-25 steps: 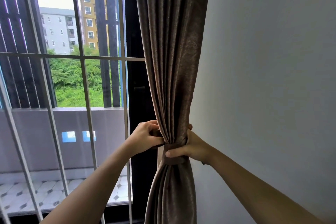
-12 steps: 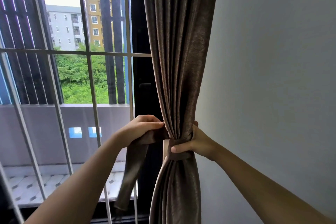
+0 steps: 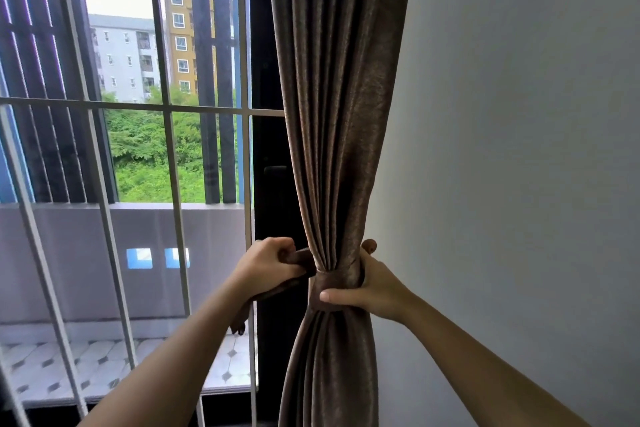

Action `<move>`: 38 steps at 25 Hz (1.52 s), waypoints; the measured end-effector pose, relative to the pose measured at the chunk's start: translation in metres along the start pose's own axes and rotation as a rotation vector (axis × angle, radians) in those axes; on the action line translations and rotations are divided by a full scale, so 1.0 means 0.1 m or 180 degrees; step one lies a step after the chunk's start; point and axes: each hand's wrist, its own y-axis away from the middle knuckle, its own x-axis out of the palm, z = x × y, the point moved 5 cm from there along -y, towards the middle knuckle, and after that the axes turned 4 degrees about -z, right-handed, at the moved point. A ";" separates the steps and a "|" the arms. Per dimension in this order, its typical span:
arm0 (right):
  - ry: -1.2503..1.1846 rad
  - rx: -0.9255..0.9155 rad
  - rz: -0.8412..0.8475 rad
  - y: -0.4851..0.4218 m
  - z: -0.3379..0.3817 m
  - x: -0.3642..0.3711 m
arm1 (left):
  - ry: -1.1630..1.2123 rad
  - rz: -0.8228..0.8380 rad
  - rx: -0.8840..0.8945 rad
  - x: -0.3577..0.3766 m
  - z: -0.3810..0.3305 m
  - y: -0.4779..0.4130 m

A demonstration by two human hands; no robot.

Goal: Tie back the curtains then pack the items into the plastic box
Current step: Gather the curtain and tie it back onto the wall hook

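Head view: brown curtain (image 3: 337, 114) between barred window (image 3: 166, 107), grey wall (image 3: 519, 149).

- The brown curtain (image 3: 337, 114) hangs in long vertical folds beside the grey wall, gathered to a narrow waist low down and flaring out again below it.
- A matching brown tie-back band (image 3: 334, 282) wraps around that waist, drawn snug against the folds.
- I grip the band's free end in my left hand (image 3: 268, 265); its tail dangles under my wrist.
- My right hand (image 3: 372, 286) clasps the gathered waist from the wall side, thumb pressed across the band.
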 end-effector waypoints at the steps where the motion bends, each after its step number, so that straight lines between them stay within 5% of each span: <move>1: 0.0053 0.0020 -0.0031 0.02 -0.01 -0.01 | 0.0128 -0.0006 -0.0003 -0.08 0.01 0.01; 6: 0.0112 0.0102 -0.0211 0.11 -0.08 -0.02 | -0.0656 0.0098 0.0083 -0.41 0.16 0.12; 10: 0.0284 0.0130 -0.0318 0.11 -0.01 0.01 | -0.1389 -0.0393 0.0195 -0.47 0.12 0.25; 15: 0.0383 0.0170 -0.0414 0.18 -0.01 0.01 | -0.0732 0.0417 0.0485 -0.20 -0.04 0.59; 23: 0.0953 0.0017 -0.1230 0.22 0.06 0.05 | -0.0262 0.0205 0.0868 -0.14 -0.16 0.91; 32: -0.1101 0.0369 -0.0550 0.23 -0.01 -0.16 | 0.0116 0.0714 0.1274 0.25 -0.71 0.90; 38: -0.1051 0.0330 -0.0220 0.26 -0.11 -0.21 | 0.0419 0.0346 0.1137 0.33 -0.87 0.82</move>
